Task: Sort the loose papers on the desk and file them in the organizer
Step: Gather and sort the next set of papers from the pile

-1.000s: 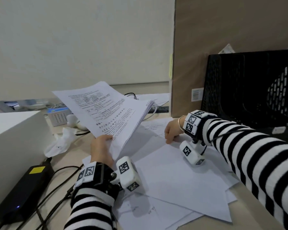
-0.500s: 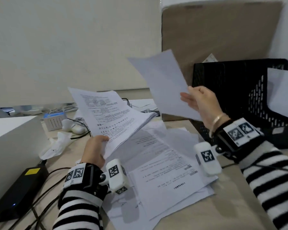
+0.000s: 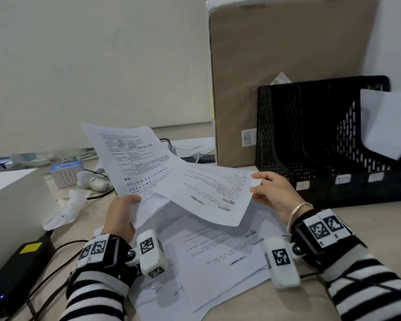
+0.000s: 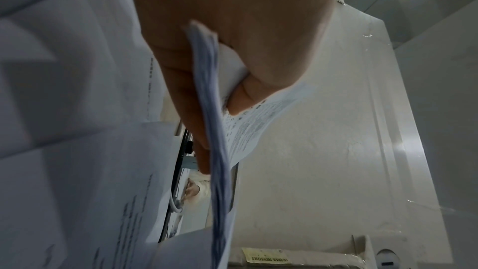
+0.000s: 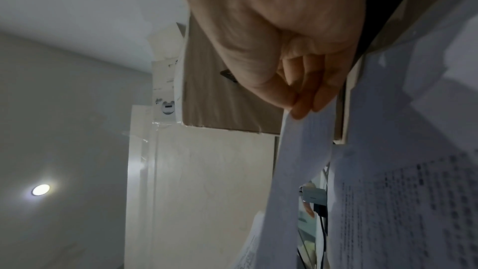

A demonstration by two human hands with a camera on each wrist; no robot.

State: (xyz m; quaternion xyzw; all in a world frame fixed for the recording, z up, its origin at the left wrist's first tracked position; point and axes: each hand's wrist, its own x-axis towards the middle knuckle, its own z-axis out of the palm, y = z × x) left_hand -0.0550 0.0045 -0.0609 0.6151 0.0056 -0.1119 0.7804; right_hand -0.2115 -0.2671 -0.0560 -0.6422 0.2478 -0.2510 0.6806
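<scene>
My left hand (image 3: 123, 210) grips a thick stack of printed papers (image 3: 127, 158) by its lower edge and holds it tilted up above the desk; the left wrist view shows the stack (image 4: 220, 150) edge-on between thumb and fingers. My right hand (image 3: 267, 191) pinches the right edge of a single printed sheet (image 3: 208, 193), which lies across the stack's lower right corner. In the right wrist view, fingertips (image 5: 302, 107) pinch that sheet (image 5: 300, 150). More loose papers (image 3: 218, 251) lie spread on the desk below. The black mesh organizer (image 3: 310, 140) stands at the right, with a white sheet (image 3: 387, 121) in its far right slot.
A tall brown cardboard box (image 3: 276, 66) stands behind the organizer. A white box (image 3: 12, 205) and a black power brick (image 3: 16, 272) with cables sit at the left. Crumpled white tissue (image 3: 67, 207) and a small calendar (image 3: 66, 174) lie behind the left hand.
My right hand lifted a sheet off the desk pile, raised it high, then brought it down onto the stack in my left hand. The left hand stayed almost still.
</scene>
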